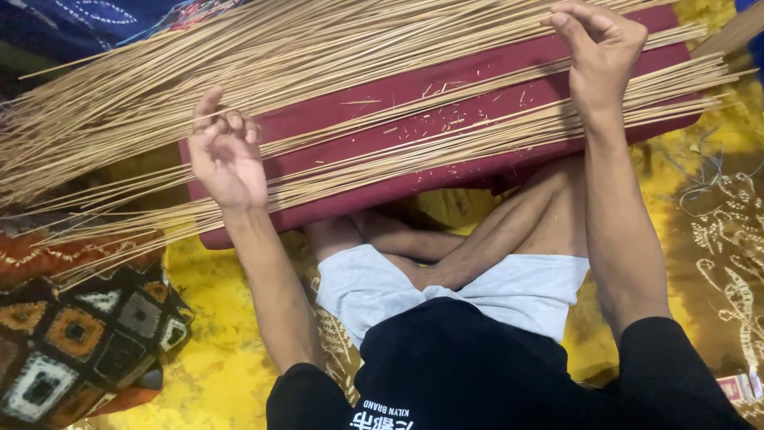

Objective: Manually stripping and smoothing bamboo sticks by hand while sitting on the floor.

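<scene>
A great many long thin tan sticks (342, 56) lie spread across a dark red cushion (446, 111) in front of my crossed legs. My left hand (228, 151) rests palm up at the cushion's left end, fingers curled, with several sticks passing over and under them. My right hand (598, 52) is raised at the right end, fingers bent down onto the sticks there. Whether either hand truly pinches a stick is hard to tell. Small stick splinters lie scattered on the cushion's top.
A yellow patterned cloth (215, 350) covers the floor. A cushion with coloured squares (79, 342) lies at the lower left, an orange one (56, 255) above it. Blue patterned fabric (95, 20) is at the top left. A small packet (740, 388) sits at the lower right.
</scene>
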